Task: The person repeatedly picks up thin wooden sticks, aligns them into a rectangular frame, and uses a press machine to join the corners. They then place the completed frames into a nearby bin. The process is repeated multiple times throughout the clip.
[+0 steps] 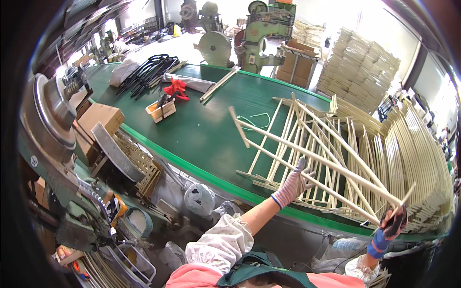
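Observation:
A long cream-coloured frame point(319, 159) of two slim rails with short end bars slants across the right half of the green-topped table. My left hand point(291, 186), in a pale striped glove, lies against its nearer rail around the middle, thumb raised and fingers spread. At the frame's near right end, my right hand point(394, 222), in a dark glove with a blue cuff, is closed around the end; the fingertips are partly hidden. Beneath the frame, several similar cream frames point(276, 165) lie in a loose, crisscrossed heap.
Stacked cream frames point(413, 158) fill the table's right end. Further left lie a green strap point(254, 126), a small open box point(161, 111), a red cloth point(176, 89) and black bent tubes point(149, 72). A large machine point(48, 120) stands at left; green presses point(259, 43) stand behind.

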Action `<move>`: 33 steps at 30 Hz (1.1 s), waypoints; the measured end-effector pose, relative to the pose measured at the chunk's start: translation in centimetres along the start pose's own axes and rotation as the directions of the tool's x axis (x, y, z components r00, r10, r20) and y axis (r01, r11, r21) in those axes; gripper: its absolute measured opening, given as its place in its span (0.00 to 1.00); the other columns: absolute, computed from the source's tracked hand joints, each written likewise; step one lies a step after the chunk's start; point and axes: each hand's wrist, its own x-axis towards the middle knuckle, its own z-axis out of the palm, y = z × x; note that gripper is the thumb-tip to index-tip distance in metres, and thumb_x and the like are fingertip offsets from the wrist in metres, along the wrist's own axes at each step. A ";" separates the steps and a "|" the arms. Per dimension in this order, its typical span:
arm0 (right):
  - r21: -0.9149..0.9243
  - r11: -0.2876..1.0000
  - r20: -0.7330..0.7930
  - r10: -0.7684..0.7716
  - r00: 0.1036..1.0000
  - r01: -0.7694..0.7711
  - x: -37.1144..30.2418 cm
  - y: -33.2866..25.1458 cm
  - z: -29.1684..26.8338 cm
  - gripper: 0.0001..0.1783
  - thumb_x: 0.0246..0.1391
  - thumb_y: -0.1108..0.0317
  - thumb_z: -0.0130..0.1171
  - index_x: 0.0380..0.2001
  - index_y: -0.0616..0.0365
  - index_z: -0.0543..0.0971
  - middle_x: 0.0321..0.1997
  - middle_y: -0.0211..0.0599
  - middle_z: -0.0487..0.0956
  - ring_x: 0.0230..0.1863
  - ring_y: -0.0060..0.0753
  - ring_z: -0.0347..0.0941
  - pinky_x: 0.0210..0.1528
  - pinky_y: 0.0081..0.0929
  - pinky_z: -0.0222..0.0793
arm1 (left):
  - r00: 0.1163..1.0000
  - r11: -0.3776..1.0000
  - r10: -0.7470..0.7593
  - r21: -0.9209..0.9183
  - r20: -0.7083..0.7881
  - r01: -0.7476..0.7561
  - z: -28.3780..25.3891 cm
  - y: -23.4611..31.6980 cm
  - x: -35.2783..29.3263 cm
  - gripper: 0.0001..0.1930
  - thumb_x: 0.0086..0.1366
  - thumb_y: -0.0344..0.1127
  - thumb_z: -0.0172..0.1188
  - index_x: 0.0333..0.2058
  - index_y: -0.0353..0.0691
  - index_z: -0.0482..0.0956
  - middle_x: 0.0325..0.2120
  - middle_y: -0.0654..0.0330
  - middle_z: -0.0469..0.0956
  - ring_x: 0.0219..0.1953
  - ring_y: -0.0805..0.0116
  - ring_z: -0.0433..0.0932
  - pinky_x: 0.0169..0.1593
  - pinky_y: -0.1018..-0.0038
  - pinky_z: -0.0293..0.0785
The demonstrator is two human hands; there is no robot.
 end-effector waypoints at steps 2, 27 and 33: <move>0.075 0.997 0.073 0.009 0.997 -0.015 0.5 0.8 -1.9 0.23 0.58 0.56 0.49 0.46 0.65 0.71 0.13 0.31 0.64 0.08 0.16 0.52 0.09 0.13 0.45 | 0.998 0.994 0.064 -0.085 0.006 -0.063 0.8 0.6 -0.5 0.47 0.55 0.65 0.56 0.65 0.48 0.45 0.62 0.54 0.52 0.62 0.56 0.57 0.60 0.53 0.59; 0.364 0.913 0.930 -0.367 0.022 -0.182 -2.8 -7.6 36.3 0.10 0.55 0.69 0.54 0.38 0.64 0.76 0.15 0.27 0.71 0.09 0.12 0.57 0.08 0.14 0.48 | 0.060 -0.075 0.995 0.997 0.075 -0.009 -0.5 3.0 -32.4 0.21 0.56 0.28 0.61 0.49 0.36 0.69 0.38 0.56 0.76 0.42 0.58 0.73 0.49 0.65 0.67; -0.233 0.943 0.668 -0.022 -0.744 -0.236 -23.0 -9.7 38.1 0.16 0.53 0.78 0.51 0.46 0.61 0.76 0.24 0.25 0.76 0.21 0.12 0.68 0.22 0.13 0.67 | -0.049 0.144 0.986 0.968 -0.157 -0.207 -2.2 3.5 -37.7 0.27 0.60 0.36 0.58 0.56 0.36 0.63 0.49 0.49 0.68 0.52 0.58 0.67 0.55 0.65 0.63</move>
